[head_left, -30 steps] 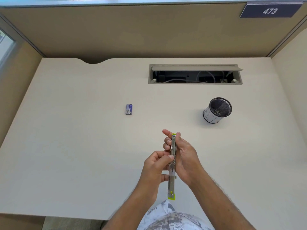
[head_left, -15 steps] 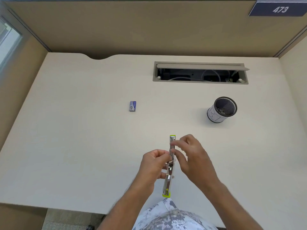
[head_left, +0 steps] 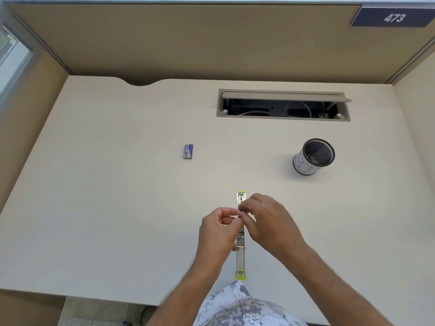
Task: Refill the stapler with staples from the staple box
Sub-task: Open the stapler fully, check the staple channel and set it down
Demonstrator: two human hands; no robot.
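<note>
Left hand (head_left: 217,228) curled at the left side of the stapler (head_left: 240,234), thumb and forefinger pinched against its middle. Stapler swung fully open into one long strip, metal rails facing up, yellow-green tips at the far and near ends, held low over the near part of the tabletop (head_left: 106,208). Right hand (head_left: 268,222) arched over from the other side, fingertips (head_left: 243,207) pressed together on the upper metal channel; whether a strip of staples sits between them, cannot tell. Farther back and well left of both hands, staple box (head_left: 188,151), small and blue, flat on the tabletop, untouched. Farther right, mesh cup (head_left: 314,156) with a white wrap, upright. Behind it, open cable tray (head_left: 283,105) set into the tabletop.
</note>
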